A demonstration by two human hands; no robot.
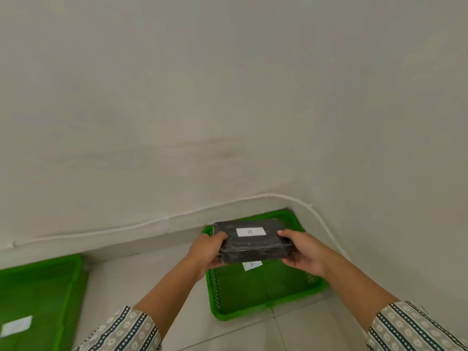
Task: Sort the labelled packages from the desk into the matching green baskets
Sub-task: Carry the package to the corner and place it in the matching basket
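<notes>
two hands point(255, 252) hold one package point(253, 240) above two baskets point(266, 290).

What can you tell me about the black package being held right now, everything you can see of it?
The black package is a flat rectangular block wrapped in dark, slightly glossy film that looks like plastic. A white label on its top face bears a handwritten letter that looks like A. It is held roughly level, long side across the view, gripped at its ends by the left hand and the right hand. It hangs over the green basket in the corner, apparently not touching it.
</notes>
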